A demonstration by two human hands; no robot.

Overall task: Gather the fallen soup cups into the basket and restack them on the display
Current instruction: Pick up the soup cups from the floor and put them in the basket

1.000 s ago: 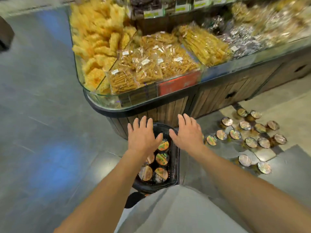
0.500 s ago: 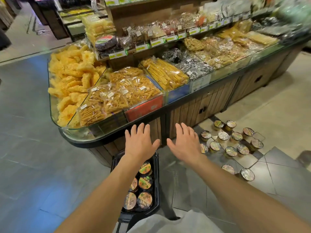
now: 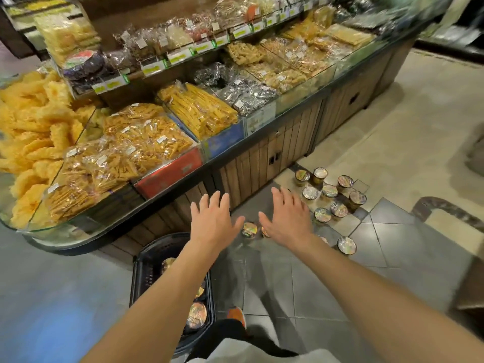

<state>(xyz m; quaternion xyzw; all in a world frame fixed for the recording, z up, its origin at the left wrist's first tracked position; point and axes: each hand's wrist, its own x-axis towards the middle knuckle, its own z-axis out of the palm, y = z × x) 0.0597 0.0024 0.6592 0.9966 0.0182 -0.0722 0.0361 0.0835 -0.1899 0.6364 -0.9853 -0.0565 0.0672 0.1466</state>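
Several soup cups (image 3: 330, 191) with shiny foil lids stand on the tiled floor at the foot of the display, right of my hands. One cup (image 3: 249, 229) shows between my hands. A black basket (image 3: 146, 260) sits on the floor under my left forearm, with cups (image 3: 197, 315) inside. My left hand (image 3: 213, 222) and my right hand (image 3: 286, 218) are stretched forward, palms down, fingers straight, holding nothing. My right hand hides part of the nearest cups.
A long wooden display counter (image 3: 262, 163) with glass bins of packaged yellow snacks (image 3: 146, 142) runs from left to far right. A shelf with price tags (image 3: 180, 57) sits above. My orange shoe (image 3: 237, 315) is beside the basket.
The view has lifted and swung right, so more of the counter shows. Both hands have moved away from above the basket toward the cups on the floor.
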